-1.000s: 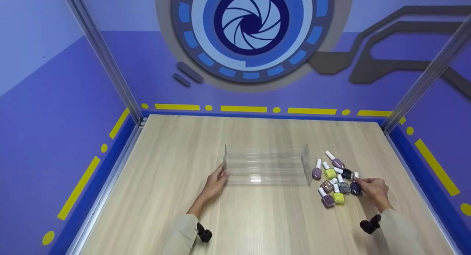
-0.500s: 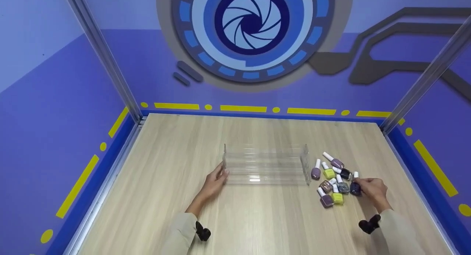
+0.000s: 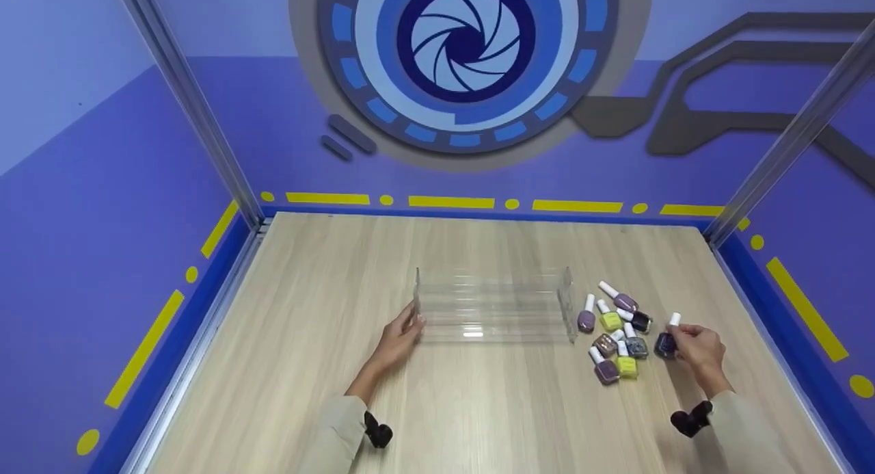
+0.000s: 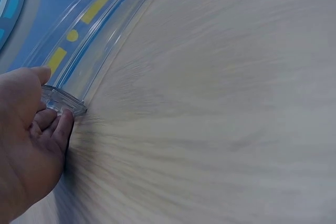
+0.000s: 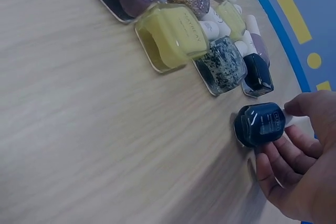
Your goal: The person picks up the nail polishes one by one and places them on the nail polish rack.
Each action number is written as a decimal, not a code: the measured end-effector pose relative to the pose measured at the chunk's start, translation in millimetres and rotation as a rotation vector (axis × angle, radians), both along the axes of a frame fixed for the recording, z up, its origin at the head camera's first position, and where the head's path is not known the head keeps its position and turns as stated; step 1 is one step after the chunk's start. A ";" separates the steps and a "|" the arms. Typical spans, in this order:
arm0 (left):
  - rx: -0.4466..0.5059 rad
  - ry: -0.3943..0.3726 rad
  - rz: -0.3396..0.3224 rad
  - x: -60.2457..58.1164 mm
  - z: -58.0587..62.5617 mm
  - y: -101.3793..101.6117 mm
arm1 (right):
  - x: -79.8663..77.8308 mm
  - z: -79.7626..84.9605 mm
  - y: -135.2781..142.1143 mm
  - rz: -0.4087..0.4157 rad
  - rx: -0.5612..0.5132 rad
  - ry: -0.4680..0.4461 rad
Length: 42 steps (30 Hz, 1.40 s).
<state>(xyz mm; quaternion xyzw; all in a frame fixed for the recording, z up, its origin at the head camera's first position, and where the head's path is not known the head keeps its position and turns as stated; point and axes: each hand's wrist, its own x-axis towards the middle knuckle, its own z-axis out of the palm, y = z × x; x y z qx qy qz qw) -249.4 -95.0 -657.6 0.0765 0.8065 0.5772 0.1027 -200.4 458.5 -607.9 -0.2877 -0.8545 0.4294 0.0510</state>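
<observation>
We pinch a dark bottle [image 3: 664,346] by its white cap [image 3: 675,319] in our right hand [image 3: 702,353], and our left hand [image 3: 400,338] grips the left end of the clear rack [image 3: 492,317]. Just left of that bottle, the other bottles [image 3: 636,349] lie clustered on the table [image 3: 506,412], beside the rack's right end. Beyond the table's far edge stands the blue wall [image 3: 239,132] with yellow marks [image 3: 451,202].
</observation>
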 end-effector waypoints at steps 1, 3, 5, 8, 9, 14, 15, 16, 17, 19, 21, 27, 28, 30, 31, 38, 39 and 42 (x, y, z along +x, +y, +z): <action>-0.001 -0.004 0.004 0.5 -0.2 -0.4 | 0.0 0.3 0.2 0.003 -0.002 0.006; 0.002 -0.006 0.009 1.5 -0.6 -1.1 | -0.1 1.3 0.6 0.015 0.011 0.013; 0.015 -0.003 0.011 1.9 -0.8 -1.6 | -0.7 2.7 0.7 0.026 0.014 0.014; 0.033 0.009 0.006 1.4 -1.0 -1.4 | -2.2 5.1 0.8 0.030 0.016 0.032; 0.037 0.010 0.005 1.2 -0.8 -1.2 | -2.4 6.1 0.7 0.033 0.011 0.042; 0.037 0.027 0.005 -1.2 -1.6 0.5 | -4.7 10.9 -0.1 0.042 0.056 0.100; 0.039 0.031 0.005 -1.5 -2.0 0.6 | -5.3 11.8 -0.8 0.044 0.064 0.112; 0.042 0.035 0.005 -1.7 -2.3 0.6 | -6.0 12.4 -1.6 0.046 0.074 0.122; 0.047 0.033 0.006 -1.7 -2.4 0.6 | -6.6 12.9 -2.6 0.047 0.083 0.134; 0.055 0.044 0.001 -1.1 -2.8 0.0 | -7.9 13.6 -4.9 0.048 0.097 0.155; 0.063 0.042 0.000 0.3 -3.1 -0.9 | -8.5 14.7 -7.7 0.054 0.096 0.168; 0.077 0.052 -0.011 1.6 0.1 0.4 | -14.5 25.9 -14.9 0.077 0.083 0.211; 0.078 0.055 -0.015 2.1 0.3 0.4 | -14.5 27.1 -16.7 0.077 0.083 0.217; 0.076 0.057 -0.018 2.9 0.6 0.4 | -15.4 29.8 -20.3 0.079 0.082 0.232; 0.074 0.055 -0.016 2.2 0.9 0.2 | -16.5 31.2 -22.2 0.079 0.079 0.240; 0.042 0.029 -0.008 -0.1 -2.8 -1.0 | -24.4 40.3 -38.7 0.076 0.079 0.309; 0.041 0.028 -0.010 -0.1 -3.1 -1.4 | -25.5 41.4 -41.5 0.078 0.085 0.321; 0.050 0.017 -0.013 -0.3 -1.9 -2.7 | -28.7 45.8 -50.4 0.092 0.092 0.351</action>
